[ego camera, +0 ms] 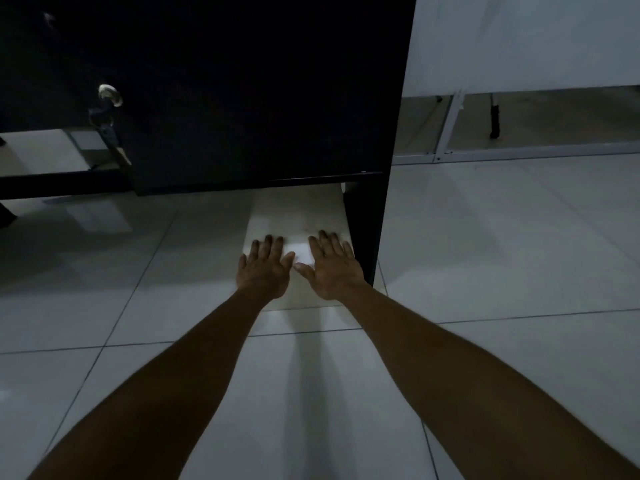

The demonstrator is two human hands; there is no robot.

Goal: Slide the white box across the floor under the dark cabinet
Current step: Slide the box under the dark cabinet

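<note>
Here the floor (485,237) is pale, glossy tile with thin dark grout lines, dimly lit and carrying soft reflections and long shadows from the arms. A box (298,216), white and flat-topped, lies on it in the middle of the view, its far end already beneath the bottom edge of the cabinet (242,98), its near end out in the open. The box's right side runs just beside the cabinet's dark side panel, which reaches down to the tile.

Both hands are flat on the near part of the box top, fingers spread wide and gripping nothing. The left hand (265,268) lies toward the box's left edge; the right hand (332,268) is beside it, near the side panel, the two thumbs almost meeting. Both forearms are bare and stretch straight out from the lower corners.

The cabinet is black and fills the upper left, with a small metal lock (110,93) on its door and something dangling below it, too dark to identify. To its left a dark bar crosses low over the tile. At the upper right stands a white panel (536,39) on a white frame (450,129), with a dark leg (494,121) behind it.
</note>
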